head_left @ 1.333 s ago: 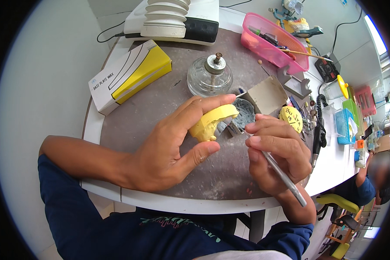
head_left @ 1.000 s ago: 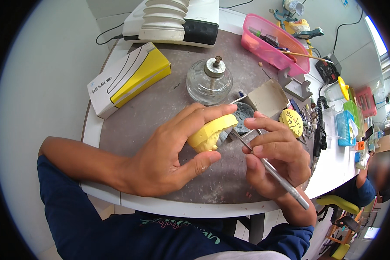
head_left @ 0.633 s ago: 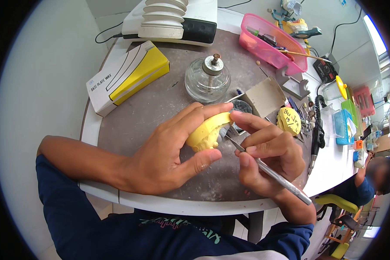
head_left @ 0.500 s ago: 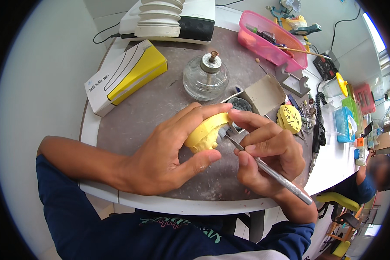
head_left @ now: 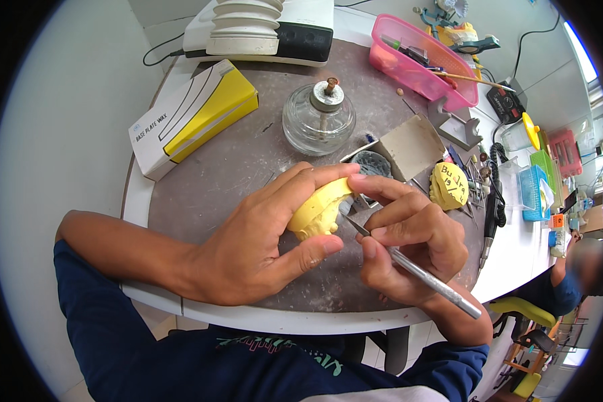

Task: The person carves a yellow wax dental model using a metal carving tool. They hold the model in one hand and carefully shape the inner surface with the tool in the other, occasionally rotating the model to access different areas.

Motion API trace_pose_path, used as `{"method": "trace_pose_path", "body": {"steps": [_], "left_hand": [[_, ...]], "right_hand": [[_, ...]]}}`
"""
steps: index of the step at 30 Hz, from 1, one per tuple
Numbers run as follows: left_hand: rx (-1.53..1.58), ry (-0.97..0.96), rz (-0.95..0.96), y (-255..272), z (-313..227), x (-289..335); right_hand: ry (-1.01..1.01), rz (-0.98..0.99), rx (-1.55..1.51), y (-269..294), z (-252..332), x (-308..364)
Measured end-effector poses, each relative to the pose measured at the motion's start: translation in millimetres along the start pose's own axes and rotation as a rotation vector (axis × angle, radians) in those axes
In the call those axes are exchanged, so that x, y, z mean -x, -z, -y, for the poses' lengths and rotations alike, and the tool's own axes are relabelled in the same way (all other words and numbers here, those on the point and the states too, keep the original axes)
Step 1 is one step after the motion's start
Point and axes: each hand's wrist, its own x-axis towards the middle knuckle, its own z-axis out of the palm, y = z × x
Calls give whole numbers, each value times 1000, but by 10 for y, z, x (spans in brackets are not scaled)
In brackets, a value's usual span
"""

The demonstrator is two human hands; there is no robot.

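My left hand (head_left: 264, 238) is wrapped round a yellow plaster dental model (head_left: 318, 213), thumb below and fingers along its top edge. A small grey patch (head_left: 345, 205) shows on the model's right side. My right hand (head_left: 419, 234) grips a metal craft knife (head_left: 432, 281) like a pen, its blade pointing up and left at the grey patch. Whether the tip touches the patch, I cannot tell. The right forefinger rests against the model's upper right edge. Just beyond my fingers lies an open small box (head_left: 412, 147) with a dark round piece (head_left: 370, 165) beside it.
A glass spirit burner (head_left: 319, 124) stands beyond my hands, with a yellow-white box (head_left: 194, 120) to its left. A pink basket (head_left: 388, 63) of tools stands far right. Another yellow model (head_left: 449, 186), loose instruments and a handpiece (head_left: 489, 234) lie right. Another person (head_left: 576, 278) sits far right.
The knife and right hand have shifted slightly left and down, and the blade tip has drawn a little away from the grey patch. The model has tilted slightly in my left hand.
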Motion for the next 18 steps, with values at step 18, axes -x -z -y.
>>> {"method": "trace_pose_path", "body": {"steps": [18], "left_hand": [[20, -12, 4, -15, 7, 1]], "right_hand": [[-26, -28, -37, -10, -5, 43]]}}
